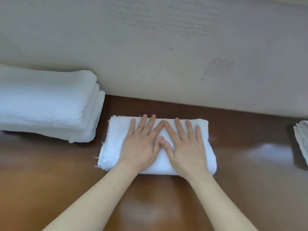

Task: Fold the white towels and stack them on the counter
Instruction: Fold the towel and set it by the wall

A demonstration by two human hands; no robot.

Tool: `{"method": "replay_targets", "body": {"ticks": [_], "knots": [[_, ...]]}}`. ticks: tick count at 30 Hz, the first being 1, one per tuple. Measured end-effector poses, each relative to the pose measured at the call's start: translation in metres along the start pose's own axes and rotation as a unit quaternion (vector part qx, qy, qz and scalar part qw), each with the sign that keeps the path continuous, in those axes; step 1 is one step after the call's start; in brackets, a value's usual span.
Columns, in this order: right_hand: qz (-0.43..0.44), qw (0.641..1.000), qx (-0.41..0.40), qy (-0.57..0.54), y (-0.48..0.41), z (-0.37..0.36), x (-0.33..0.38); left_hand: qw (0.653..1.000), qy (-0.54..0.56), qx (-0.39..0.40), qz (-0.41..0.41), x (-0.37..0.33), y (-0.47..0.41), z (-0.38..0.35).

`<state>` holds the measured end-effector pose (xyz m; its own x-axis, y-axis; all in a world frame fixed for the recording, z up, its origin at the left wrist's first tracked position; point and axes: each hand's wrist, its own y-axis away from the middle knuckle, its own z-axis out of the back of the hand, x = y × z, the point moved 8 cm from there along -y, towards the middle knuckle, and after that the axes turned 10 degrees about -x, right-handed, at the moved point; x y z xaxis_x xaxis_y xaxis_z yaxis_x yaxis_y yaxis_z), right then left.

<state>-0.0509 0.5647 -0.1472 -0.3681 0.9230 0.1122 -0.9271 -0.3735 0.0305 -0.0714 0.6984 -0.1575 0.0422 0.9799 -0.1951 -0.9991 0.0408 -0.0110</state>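
Head view. In the middle of the brown worktop, a folded white towel, frayed edge to the left. Flat on top of it, left hand and right hand, palms down, fingers straight and spread, gripping nothing, index tips and thumbs touching. At far left, near the wall, a stack of folded towels, apart from the pressed one. At the right edge, part of another white cloth pile, cut off.
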Motion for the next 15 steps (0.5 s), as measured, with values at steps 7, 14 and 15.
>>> {"method": "replay_targets", "body": {"ticks": [7,14,15], "knots": [[-0.111,0.993,0.021,0.029,0.02,0.007,-0.069,0.998,-0.028,-0.03,0.039,0.044,0.019,0.012],[-0.012,0.999,0.0,0.041,0.006,0.003,-0.004,0.999,-0.029,-0.034,0.03,0.034,0.014,0.011],[-0.018,0.999,0.004,0.032,0.005,-0.002,-0.009,0.999,-0.019,-0.034,0.031,0.039,0.013,0.011]]}}
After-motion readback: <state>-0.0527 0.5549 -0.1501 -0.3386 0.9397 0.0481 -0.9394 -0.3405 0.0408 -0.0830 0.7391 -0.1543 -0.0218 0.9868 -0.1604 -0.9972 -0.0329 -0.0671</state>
